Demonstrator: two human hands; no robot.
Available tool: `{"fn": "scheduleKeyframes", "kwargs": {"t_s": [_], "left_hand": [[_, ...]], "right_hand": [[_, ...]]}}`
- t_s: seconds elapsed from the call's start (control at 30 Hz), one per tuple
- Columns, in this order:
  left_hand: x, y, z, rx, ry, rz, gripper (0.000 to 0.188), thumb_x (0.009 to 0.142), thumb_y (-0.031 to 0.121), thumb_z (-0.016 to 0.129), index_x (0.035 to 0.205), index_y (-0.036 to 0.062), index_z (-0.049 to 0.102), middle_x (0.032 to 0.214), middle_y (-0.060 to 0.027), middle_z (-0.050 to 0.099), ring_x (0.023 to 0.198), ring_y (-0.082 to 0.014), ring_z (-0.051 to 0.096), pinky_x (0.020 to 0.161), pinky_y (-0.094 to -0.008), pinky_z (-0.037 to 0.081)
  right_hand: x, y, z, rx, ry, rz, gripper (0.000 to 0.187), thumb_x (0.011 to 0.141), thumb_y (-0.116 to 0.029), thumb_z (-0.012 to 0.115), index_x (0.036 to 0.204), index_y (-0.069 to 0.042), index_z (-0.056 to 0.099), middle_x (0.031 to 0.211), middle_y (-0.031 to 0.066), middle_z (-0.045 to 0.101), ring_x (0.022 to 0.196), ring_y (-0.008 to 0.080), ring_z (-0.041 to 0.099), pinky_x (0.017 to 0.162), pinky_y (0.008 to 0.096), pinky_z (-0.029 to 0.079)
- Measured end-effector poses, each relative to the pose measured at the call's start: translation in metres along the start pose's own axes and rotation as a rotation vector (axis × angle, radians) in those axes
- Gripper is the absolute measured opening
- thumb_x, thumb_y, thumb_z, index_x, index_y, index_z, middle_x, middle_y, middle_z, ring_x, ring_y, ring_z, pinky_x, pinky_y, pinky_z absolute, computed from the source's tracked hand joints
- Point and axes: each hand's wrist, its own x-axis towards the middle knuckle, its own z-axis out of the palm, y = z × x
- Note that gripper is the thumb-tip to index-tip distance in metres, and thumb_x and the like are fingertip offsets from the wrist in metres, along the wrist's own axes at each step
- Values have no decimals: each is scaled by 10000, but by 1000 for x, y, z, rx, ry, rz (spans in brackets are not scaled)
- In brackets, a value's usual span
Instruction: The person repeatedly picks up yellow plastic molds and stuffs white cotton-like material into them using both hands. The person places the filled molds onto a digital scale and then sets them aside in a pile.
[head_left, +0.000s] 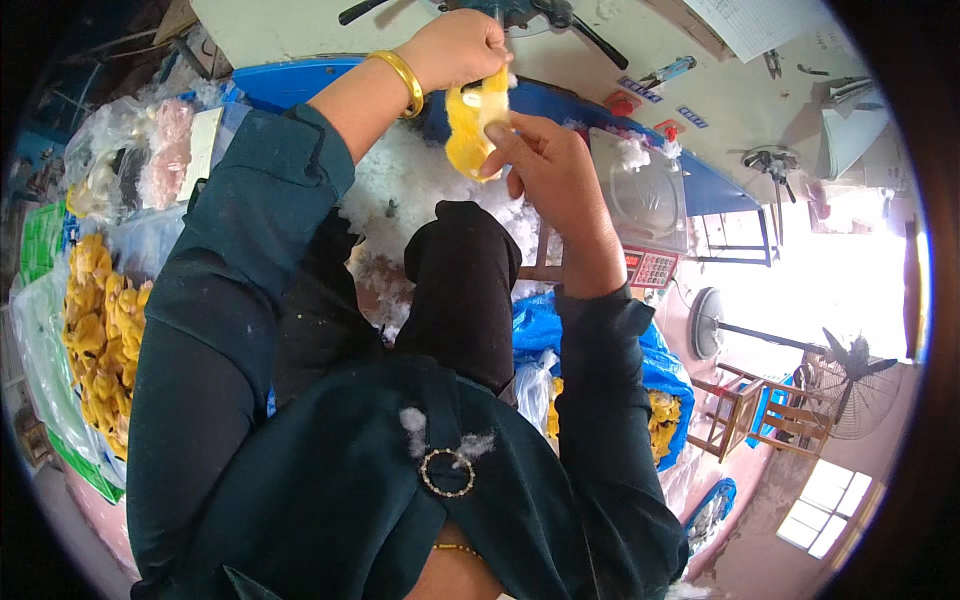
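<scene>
A small yellow plush piece (465, 135) with a pale patch and a dark spot hangs between my hands. My left hand (462, 48), below a gold bangle, is closed on its upper end, right beside a metal tube (500, 10) on the machine at the bench edge. Lower down, my right hand (553, 168) pinches the side of the piece between thumb and fingers. Whether the tube reaches into the plush is hidden behind my left fingers.
White stuffing fluff (390, 185) lies below the bench (580, 75). At left sits a bag of yellow plush pieces (100, 330); a blue bag (675, 365) at right holds more. Pliers (668, 72), a scale (650, 267) and a standing fan (850, 385) are at right.
</scene>
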Motion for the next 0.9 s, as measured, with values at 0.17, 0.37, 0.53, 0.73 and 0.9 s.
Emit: {"fn": "scheduleKeyframes", "kwargs": {"t_s": [0.17, 0.37, 0.53, 0.73, 0.9], "left_hand": [[-20, 11, 8, -4, 4, 70, 317, 863, 251, 638, 676, 8, 558, 577, -112, 548, 513, -225, 503, 518, -334, 411], [-60, 41, 12, 70, 13, 66, 289, 879, 236, 622, 711, 13, 546, 616, -122, 539, 533, -244, 504, 515, -344, 404], [-70, 47, 12, 123, -7, 26, 324, 878, 289, 635, 728, 17, 544, 633, -116, 550, 560, -244, 518, 530, -338, 414], [-56, 39, 3, 115, -60, -33, 431, 854, 421, 663, 711, 27, 562, 600, -64, 543, 534, -162, 504, 504, -293, 400], [-60, 26, 11, -82, -114, -102, 458, 862, 444, 652, 679, 27, 609, 533, -20, 520, 478, -76, 466, 459, -249, 365]], "right_hand": [[3, 25, 15, -170, 337, -69, 373, 751, -297, 767, 778, 56, 652, 652, 119, 567, 549, 181, 501, 520, 314, 401], [0, 38, 19, -171, 354, -83, 346, 712, -261, 797, 781, 48, 657, 637, 86, 553, 537, 142, 482, 520, 293, 406], [0, 50, 9, -98, 265, -143, 272, 717, -194, 759, 832, 37, 672, 659, 44, 586, 570, 103, 499, 536, 266, 426], [58, 83, -29, 119, 71, -263, 329, 695, -79, 699, 1008, 7, 649, 804, 68, 628, 719, 123, 601, 688, 265, 499], [12, 72, 18, -483, 734, -565, 288, 693, -108, 753, 925, -53, 592, 720, 70, 551, 605, 214, 569, 582, 322, 478]]}}
